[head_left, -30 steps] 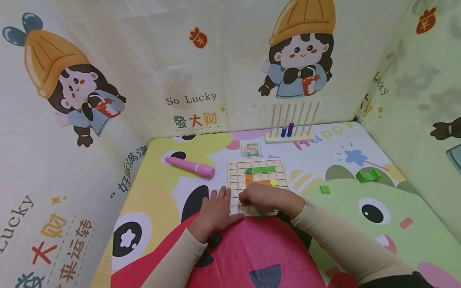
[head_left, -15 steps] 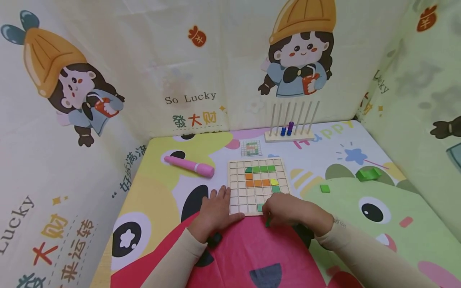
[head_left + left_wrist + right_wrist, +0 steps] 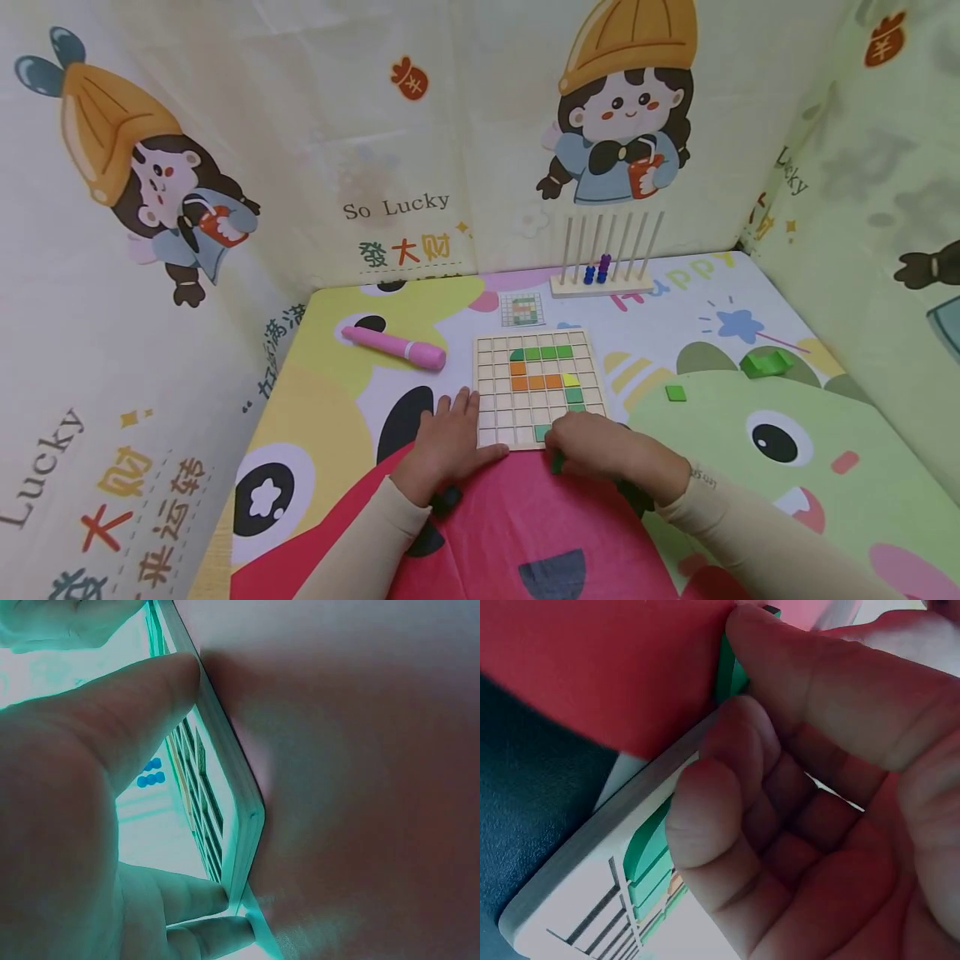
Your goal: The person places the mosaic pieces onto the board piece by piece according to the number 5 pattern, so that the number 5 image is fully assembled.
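Observation:
A wooden grid board [image 3: 495,392] lies in the middle of the head view, with green, orange and yellow tiles forming a bent line in its cells. My left hand [image 3: 448,446] rests at its near left corner; in the left wrist view the thumb [image 3: 161,686] touches the near edge and fingertips touch the side. At the near right part of the board, my right hand [image 3: 611,446] pinches a green tile [image 3: 731,671] between thumb and fingers, just off the near edge. The right hand covers some cells near that corner.
Beyond the board lies a small printed grid card [image 3: 522,309]. A wooden peg stand [image 3: 602,287] with blue and purple beads stands at the back. A pink marker [image 3: 393,346] lies left. To the right are a loose green tile [image 3: 676,393] and a green block-like piece [image 3: 767,363].
My right hand has moved right and nearer from over the board's lower middle, uncovering the orange tiles and more green ones. My left hand has stayed at the corner.

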A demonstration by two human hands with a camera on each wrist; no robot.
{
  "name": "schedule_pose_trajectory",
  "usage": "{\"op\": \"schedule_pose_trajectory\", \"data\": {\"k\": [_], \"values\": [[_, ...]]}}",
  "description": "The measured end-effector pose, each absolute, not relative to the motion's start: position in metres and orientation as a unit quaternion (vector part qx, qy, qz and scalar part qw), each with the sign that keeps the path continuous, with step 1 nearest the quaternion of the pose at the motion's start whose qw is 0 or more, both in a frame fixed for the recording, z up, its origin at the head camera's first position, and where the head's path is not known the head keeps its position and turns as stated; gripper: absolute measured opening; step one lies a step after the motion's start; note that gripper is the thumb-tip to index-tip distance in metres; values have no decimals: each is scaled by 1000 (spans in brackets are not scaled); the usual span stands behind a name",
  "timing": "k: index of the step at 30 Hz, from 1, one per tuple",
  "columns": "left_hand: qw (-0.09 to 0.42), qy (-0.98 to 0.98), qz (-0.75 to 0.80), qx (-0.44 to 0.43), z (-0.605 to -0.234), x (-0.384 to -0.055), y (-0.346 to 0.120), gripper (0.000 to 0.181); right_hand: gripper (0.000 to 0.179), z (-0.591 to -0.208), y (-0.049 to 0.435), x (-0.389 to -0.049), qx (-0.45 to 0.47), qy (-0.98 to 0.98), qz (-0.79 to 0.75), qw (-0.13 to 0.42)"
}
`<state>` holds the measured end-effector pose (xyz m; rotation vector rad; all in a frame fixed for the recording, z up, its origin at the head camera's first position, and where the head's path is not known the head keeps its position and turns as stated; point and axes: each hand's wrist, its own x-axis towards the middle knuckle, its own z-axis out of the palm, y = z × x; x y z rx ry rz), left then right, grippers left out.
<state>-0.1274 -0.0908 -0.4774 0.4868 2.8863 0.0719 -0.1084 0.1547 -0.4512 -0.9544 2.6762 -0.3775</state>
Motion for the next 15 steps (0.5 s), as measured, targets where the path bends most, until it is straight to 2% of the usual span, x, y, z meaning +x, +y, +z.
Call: {"op": "schedule_pose_trajectory", "data": {"k": [5,9,15], "values": [[102,980,25,167,-478,-127,-91,107,20,-453,155,-107,-332,928,-119,121],[102,981,26,165,-477,-127,-91,107,24,-455,156,-105,-336,924,-132,128],[104,980,25,166,-475,-127,-91,106,17,-453,158,-110,-344,916,-164,126]]}}
